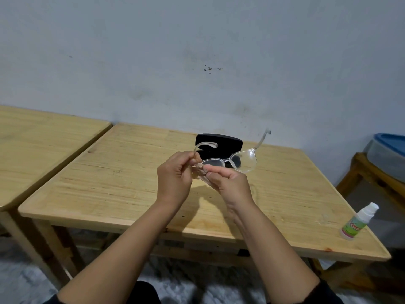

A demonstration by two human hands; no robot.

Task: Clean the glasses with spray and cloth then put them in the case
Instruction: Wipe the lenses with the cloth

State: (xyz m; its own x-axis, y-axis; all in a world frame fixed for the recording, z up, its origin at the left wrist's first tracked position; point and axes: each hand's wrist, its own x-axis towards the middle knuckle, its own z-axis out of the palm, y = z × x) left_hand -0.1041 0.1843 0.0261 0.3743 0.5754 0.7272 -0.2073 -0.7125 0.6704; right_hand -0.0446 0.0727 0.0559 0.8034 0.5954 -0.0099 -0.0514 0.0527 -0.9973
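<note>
Both bare forearms reach up from the bottom edge and meet over the middle of the wooden bench (122, 194). Held between them, clear of the bench top, are the clear-framed glasses (230, 162), lenses facing the camera and both temple arms unfolded and pointing away toward the wall. At the frame's left end, the left hand (175, 174) has its grip curled round the hinge, fingers and thumb closed on the plastic. Its partner, the right hand (228, 183), pinches the lower rim of the left lens, thumb on top and fingers tucked beneath; something pale and crumpled shows between those fingers, but whether it is the cloth cannot be told. Behind the glasses, partly seen through the lenses, the black case (219, 142) rests on the bench near the wall. Well apart from the hands, the small spray bottle (359, 221), with a white cap and a green label, stands on the near right corner of the bench. A second wooden bench (43, 132) sits just beside on the left, and a clear bin with a blue lid (390, 150) rests on a wooden stand at far right.
</note>
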